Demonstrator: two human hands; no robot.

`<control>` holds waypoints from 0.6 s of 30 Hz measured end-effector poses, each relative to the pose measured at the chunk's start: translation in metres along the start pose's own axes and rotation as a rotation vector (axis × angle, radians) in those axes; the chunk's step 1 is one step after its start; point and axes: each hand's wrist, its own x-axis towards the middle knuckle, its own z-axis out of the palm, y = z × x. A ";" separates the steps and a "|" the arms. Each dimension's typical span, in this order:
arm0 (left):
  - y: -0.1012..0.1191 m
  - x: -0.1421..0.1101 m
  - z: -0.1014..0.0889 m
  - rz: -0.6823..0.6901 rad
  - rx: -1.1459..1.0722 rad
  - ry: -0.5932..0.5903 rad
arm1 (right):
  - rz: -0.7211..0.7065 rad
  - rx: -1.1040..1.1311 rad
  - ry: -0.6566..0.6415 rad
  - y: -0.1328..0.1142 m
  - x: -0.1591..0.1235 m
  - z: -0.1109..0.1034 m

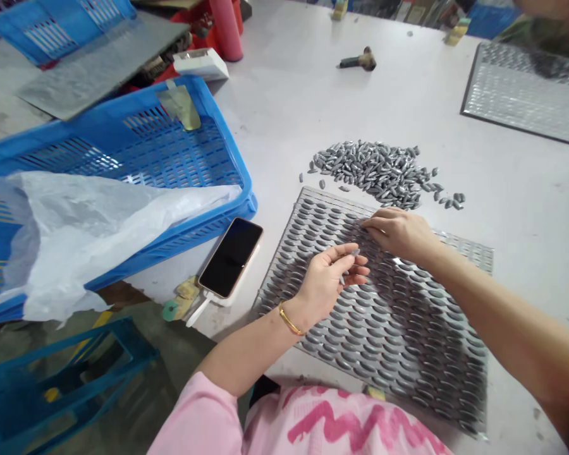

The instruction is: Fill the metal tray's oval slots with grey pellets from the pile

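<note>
Before me lies a grey tray (455,243) with rows of small oval slots, most of them filled with grey spindle-shaped pieces. My left hand (325,278) hovers over its left half, a few of these grey pieces (355,253) pinched between thumb and fingers. Further right, my right hand (401,234) reaches down to the tray's upper rows with its fingertips together. A small grey piece seems to be at those fingertips, mostly hidden by the fingers. Just beyond the tray's far edge is a loose pile of the same pieces (374,167).
Left of the tray, a phone (231,258) with a white cable lies near a blue plastic crate (244,183) holding a white plastic bag (85,221). A small dark tool (358,60) sits farther back. Another tray (526,95) lies before a person at the far right.
</note>
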 end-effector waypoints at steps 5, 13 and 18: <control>0.000 0.003 -0.004 0.080 0.086 0.002 | 0.248 0.602 -0.084 -0.032 -0.012 -0.028; 0.000 0.003 -0.002 0.108 0.135 -0.014 | 0.311 1.003 -0.262 -0.053 -0.022 -0.037; 0.003 0.000 0.003 0.037 -0.040 0.076 | 0.246 0.573 0.118 -0.024 -0.018 -0.020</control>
